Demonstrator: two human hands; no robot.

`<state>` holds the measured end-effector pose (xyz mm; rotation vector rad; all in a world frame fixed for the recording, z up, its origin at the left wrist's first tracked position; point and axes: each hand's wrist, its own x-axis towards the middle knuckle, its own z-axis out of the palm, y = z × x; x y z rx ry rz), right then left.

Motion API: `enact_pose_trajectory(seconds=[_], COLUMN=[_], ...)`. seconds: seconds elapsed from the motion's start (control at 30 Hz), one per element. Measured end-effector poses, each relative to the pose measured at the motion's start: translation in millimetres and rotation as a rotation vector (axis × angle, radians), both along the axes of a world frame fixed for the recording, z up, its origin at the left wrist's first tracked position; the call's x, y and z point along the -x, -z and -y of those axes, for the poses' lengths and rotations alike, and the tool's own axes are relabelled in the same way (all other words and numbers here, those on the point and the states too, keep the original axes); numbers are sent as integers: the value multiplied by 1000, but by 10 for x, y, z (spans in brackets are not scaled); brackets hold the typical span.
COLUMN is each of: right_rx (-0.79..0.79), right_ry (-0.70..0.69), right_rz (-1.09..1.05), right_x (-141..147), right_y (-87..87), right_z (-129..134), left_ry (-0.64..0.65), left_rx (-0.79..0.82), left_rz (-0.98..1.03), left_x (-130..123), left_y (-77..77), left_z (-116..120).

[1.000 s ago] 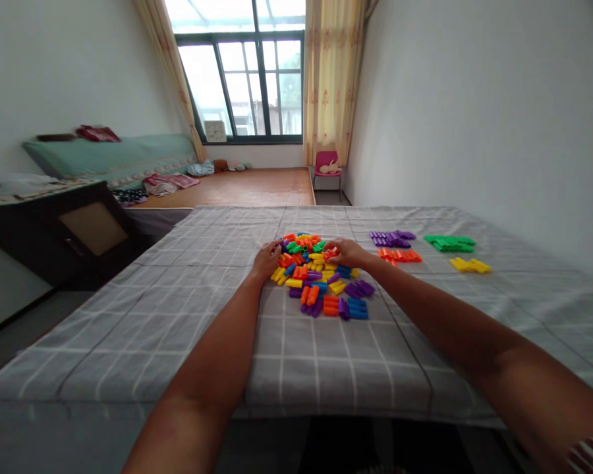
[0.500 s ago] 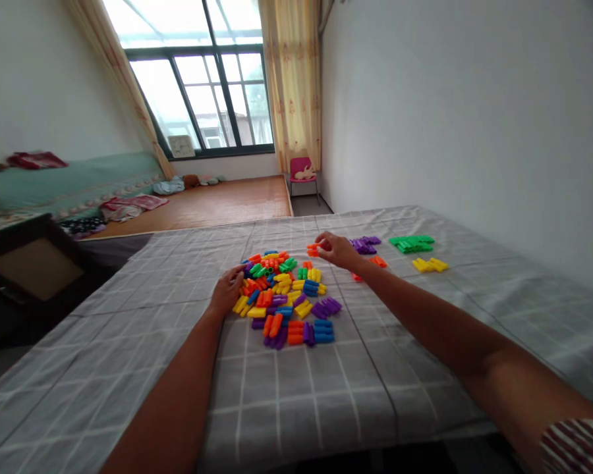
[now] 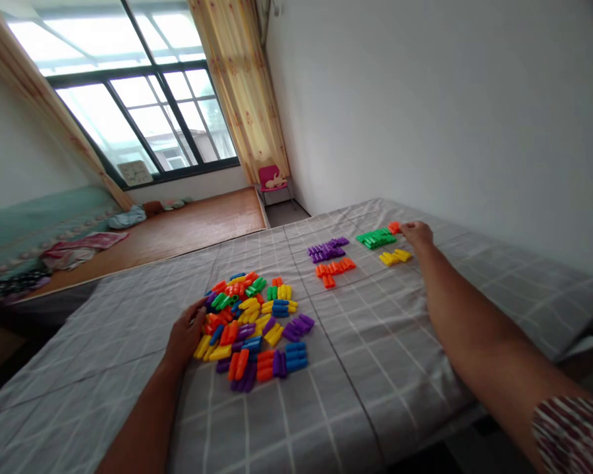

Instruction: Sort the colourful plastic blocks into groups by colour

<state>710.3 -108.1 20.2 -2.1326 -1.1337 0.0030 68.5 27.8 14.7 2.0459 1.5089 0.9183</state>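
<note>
A mixed heap of orange, yellow, purple, blue and green plastic pieces (image 3: 250, 316) lies on the grey checked cloth (image 3: 316, 408). Against the heap's left edge rests my left hand (image 3: 186, 329), fingers curled at the pieces; what they hold, if anything, is hidden. Far to the right, my right hand (image 3: 416, 234) pinches an orange piece (image 3: 394, 228) just beside the right end of the green group (image 3: 374, 238). Nearer me than the green group is a yellow group (image 3: 395, 257). Purple pieces (image 3: 327, 250) and an orange group (image 3: 334, 270) sit further left.
A white wall (image 3: 425, 99) runs along the right side. Beyond the cloth stand a wooden platform bed (image 3: 192, 224) with fabrics on it and a pink chair (image 3: 271, 179). A curtained window is at the back left, with a square clock (image 3: 134, 172) on its sill.
The view has turned right. My right hand has moved right with the orange piece, from left of the purple group to beside the green group. My left hand stays at the heap.
</note>
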Motion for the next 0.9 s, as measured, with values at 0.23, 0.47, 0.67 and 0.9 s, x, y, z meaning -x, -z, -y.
enact_pose_trajectory(seconds=[0.23, 0.47, 0.67, 0.9], right_rx=[-109, -324, 49, 198], right_ry=[310, -167, -439, -243], right_rz=[-119, -441, -461, -83], right_x=[-27, 601, 1280, 1117], right_y=[137, -196, -349, -292], right_z=[-103, -263, -363, -366], left_ry=[-2, -2, 0, 24], left_rx=[-10, -16, -18, -6], left_rz=[-20, -40, -28, -20], left_x=[-15, -45, -56, -78], left_y=[-3, -8, 3, -23], left_z=[29, 50, 59, 81])
